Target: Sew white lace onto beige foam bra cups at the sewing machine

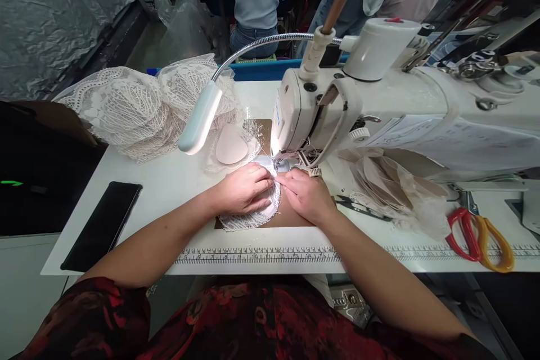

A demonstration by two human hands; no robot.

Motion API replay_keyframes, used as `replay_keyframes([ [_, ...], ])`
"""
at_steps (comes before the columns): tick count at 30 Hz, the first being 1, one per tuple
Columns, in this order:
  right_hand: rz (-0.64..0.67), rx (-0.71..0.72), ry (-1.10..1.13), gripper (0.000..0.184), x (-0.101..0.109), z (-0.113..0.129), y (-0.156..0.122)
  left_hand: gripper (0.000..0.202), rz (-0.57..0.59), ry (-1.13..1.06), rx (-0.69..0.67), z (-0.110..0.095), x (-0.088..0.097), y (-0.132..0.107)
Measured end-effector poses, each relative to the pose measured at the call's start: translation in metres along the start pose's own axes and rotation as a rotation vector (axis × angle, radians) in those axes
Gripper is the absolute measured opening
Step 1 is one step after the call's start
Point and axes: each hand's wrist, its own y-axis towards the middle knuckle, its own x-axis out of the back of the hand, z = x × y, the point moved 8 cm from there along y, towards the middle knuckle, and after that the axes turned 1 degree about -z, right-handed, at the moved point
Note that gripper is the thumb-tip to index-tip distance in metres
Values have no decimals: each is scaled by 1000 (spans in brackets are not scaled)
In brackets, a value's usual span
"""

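Note:
A white lace cup piece [250,221] lies under the presser foot [277,164] of a white sewing machine [291,104]. My left hand [243,188] rests over it with curled fingers, gripping the fabric and hiding much of it. From the other side, my right hand [307,196] has its fingers drawn together at the lace's edge, close to the needle. Beneath both hands is a brown board [291,216]. Just behind my left hand sits another lace piece with a smooth beige cup pad [232,145]. Dark thread snips [363,209] lie beside my right wrist.
Lace cups [126,107] are heaped at the back left, near a lamp [201,118] on a bent neck. A black phone [103,225] lies left. Beige fabric pieces [379,180] and red-and-yellow scissors [481,239] are right. A ruler strip [261,255] runs along the front edge. People are beyond.

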Motion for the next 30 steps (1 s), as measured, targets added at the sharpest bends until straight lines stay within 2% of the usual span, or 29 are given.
replay_keyframes([
  [4, 41, 30, -127, 39, -5, 3, 0, 37, -4, -10, 1, 2, 0, 0],
  [12, -17, 23, -220, 37, -4, 7, 4, 37, -22, -8, 23, 9, 1, 1],
  [16, -43, 24, -223, 37, -2, 8, 4, 37, -40, 3, 23, 13, 1, 1],
  [24, -57, 142, -125, 37, -2, 13, -4, 35, -59, 29, 42, 22, 2, -1],
  [30, -72, 154, -72, 36, -1, 12, -4, 31, -79, 44, -78, 10, 4, 1],
])
